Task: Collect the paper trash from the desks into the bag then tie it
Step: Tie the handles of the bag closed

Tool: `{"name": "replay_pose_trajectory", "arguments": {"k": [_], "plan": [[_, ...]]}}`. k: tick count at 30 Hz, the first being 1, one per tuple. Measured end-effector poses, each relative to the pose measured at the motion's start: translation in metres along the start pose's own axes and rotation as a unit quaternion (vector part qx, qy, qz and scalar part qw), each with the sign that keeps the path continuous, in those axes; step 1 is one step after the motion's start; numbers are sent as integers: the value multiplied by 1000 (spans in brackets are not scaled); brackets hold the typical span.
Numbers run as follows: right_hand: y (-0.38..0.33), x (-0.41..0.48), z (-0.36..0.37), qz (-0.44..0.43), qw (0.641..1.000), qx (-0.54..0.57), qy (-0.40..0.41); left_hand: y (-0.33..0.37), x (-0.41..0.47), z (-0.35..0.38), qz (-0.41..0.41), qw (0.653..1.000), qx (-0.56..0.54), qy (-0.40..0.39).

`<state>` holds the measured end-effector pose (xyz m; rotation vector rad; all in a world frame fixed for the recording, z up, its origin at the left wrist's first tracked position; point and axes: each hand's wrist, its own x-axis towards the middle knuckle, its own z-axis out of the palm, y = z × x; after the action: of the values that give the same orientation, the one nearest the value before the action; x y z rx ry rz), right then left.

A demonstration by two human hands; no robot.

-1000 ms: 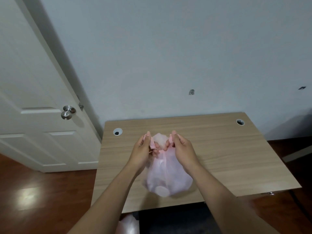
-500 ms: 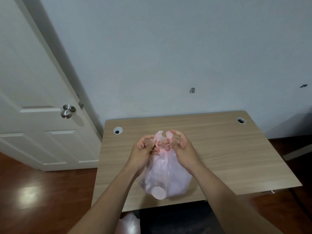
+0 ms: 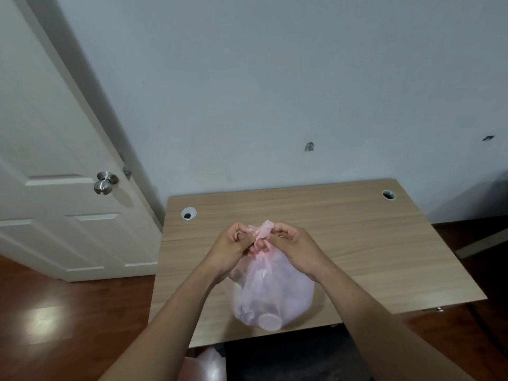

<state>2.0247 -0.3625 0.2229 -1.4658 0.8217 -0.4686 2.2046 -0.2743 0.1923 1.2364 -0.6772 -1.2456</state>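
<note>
We pinch the gathered neck of the pink bag (image 3: 272, 292) with both the left hand (image 3: 229, 250) and the right hand (image 3: 298, 247); the filled bag sits near the front edge of the wooden table (image 3: 384, 251).

desk (image 3: 371, 243): lying bare to the right and behind the bag, giving a hand open passage there.
bag (image 3: 272, 292): sitting on the near middle, blocking that strip.
hands: left hand (image 3: 229, 250) and right hand (image 3: 298, 250) crowding the bag's neck.
wall (image 3: 275, 92): closing off the far edge.
door (image 3: 55, 174): standing at the left.
</note>
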Motion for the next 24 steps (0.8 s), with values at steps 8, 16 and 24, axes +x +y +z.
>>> {"name": "replay_pose_trajectory", "arguments": {"k": [8, 16, 24], "plan": [[6, 6, 4, -17, 997, -58, 57, 3, -10, 5, 32, 989, 144, -15], [22, 21, 10, 29, 968, -191, 162, 17, -20, 15, 189, 919, 344, -30], [13, 24, 3, 42, 963, -241, 116, 12, -10, 11, 172, 929, 326, 28]]}}
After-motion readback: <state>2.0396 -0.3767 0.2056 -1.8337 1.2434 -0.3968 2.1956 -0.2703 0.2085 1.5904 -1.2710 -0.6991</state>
